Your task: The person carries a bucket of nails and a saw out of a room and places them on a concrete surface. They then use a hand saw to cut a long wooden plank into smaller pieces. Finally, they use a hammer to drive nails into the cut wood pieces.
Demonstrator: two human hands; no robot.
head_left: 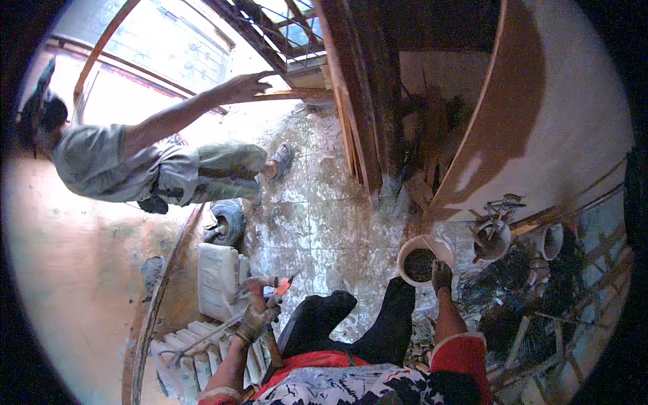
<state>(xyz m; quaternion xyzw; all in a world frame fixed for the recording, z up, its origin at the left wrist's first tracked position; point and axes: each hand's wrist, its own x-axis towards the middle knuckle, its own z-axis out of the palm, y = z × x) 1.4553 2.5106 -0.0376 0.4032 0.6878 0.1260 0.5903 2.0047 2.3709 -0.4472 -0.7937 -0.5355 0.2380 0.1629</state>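
My left hand (260,320), in a work glove, is closed around tools beside my left thigh. A hammer (259,283) with a reddish-brown head sticks out of it, along with an orange-and-grey hand tool (283,286) ending in a pointed tip; its exact kind is hard to make out. On my other side, my gloved right hand (442,277) is closed on the rim of a pale bucket (407,254) in front of my right leg. Dark, loose material (420,266) lies inside the bucket. The right fingertips are partly hidden.
A co-worker (155,162) stands at the left, one arm stretched toward the window frame. White containers (217,278) stand by the left wall. Two more buckets (491,241), debris (503,290) and wood scraps lie to the right. Dust and pale stains cover the tiled floor (304,223).
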